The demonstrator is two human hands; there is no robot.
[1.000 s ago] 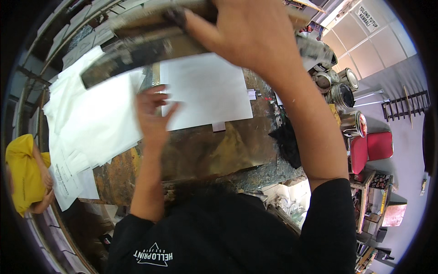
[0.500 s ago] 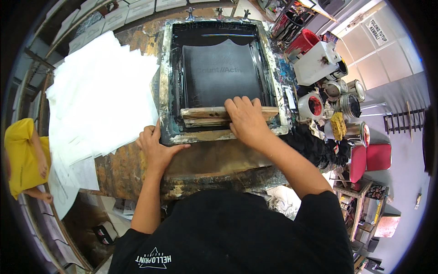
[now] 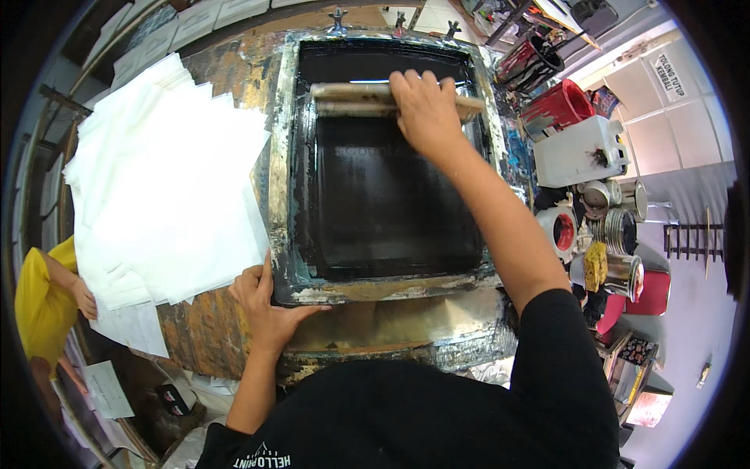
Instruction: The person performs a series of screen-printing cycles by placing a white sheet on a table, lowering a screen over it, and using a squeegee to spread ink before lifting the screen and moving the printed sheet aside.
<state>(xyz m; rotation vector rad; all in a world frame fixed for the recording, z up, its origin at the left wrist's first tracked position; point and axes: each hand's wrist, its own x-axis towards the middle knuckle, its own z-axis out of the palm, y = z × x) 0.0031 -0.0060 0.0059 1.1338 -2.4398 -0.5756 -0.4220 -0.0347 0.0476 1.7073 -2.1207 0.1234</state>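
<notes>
Closest in, around 8 o'clock, the left hand (image 3: 264,305) is spread pretty wide, thumb well away from the index finger, nothing gripped; the near-left corner of the screen frame (image 3: 391,291) is cradled in that gap. The middle is taken up by the frame's black-coated mesh (image 3: 398,203). Up at 12, a wooden squeegee (image 3: 351,98), kinda blurry, is laid crosswise over the mesh's far part. It's held by the right hand (image 3: 430,109) at 1, fingers curled closed over its top. Metal clamps (image 3: 337,22) can be seen past the far rail at 12.
</notes>
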